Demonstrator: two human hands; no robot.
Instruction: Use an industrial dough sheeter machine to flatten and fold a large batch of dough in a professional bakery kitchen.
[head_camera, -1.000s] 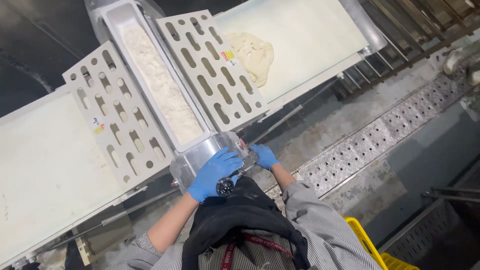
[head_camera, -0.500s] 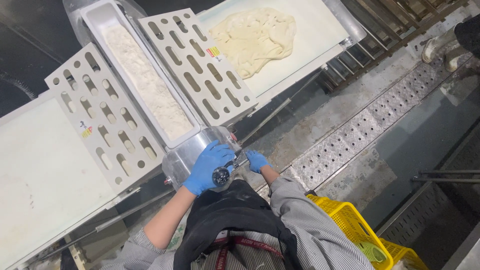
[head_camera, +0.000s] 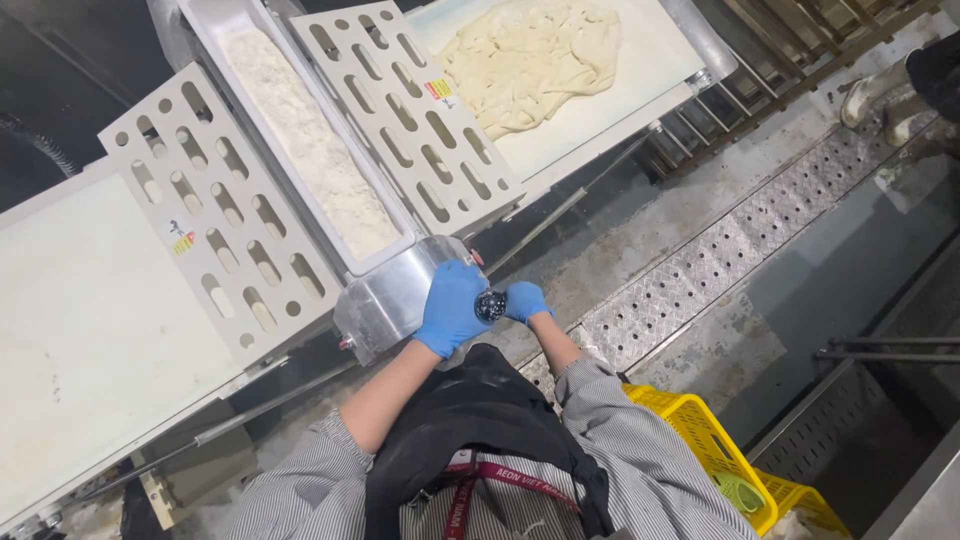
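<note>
A long white trough (head_camera: 232, 25) is seen running up and away from the fingers, and it is filled along its length with pale flour (head_camera: 305, 150). On either side of it, perforated white guard panels (head_camera: 215, 225) are laid at a slant. Further beyond the fingertips, a white belt (head_camera: 655, 60) is loaded with a flattened sheet of dough (head_camera: 530, 55). Behind the right wrist, down by the floor, a yellow crate (head_camera: 705, 440) is partly shown; what is inside it cannot be made out.

Both hands are gloved in blue and are brought together at the near end of the machine. The left hand (head_camera: 450, 308) is extended from a bare forearm, its fingers curled over the shiny metal end cover (head_camera: 385, 300). The right hand (head_camera: 525, 300) is tucked in from a striped sleeve, fingers bent narrowly.

A small round black knob (head_camera: 490, 305) is caught between the two hands, touched on each side; whether it is firmly gripped cannot be told. It is dark, glossy and speckled with light.
</note>
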